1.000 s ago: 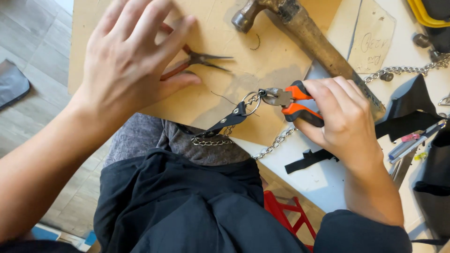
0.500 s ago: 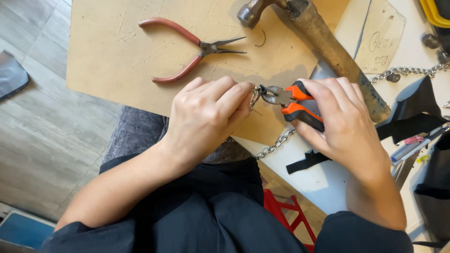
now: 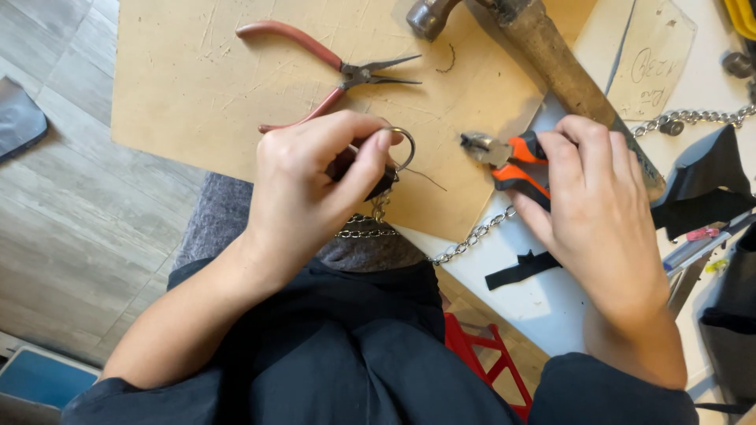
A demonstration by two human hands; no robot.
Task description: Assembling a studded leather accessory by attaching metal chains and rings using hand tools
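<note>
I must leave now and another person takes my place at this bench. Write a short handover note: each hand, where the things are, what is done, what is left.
Left hand: pinches a dark strap piece with a metal ring on it; a silver chain hangs from it over the board edge.
Right hand: grips the orange-handled pliers, tip apart from the ring.
Red-handled needle-nose pliers and hammer lie unused on the brown board.
Done: the ring sits on the strap piece.
Left: I cannot tell if the ring is closed; check it.

Left hand (image 3: 311,185) and forearm bare, right hand (image 3: 598,208) bare, dark sleeve, seemingly navy, dark trousers
</note>
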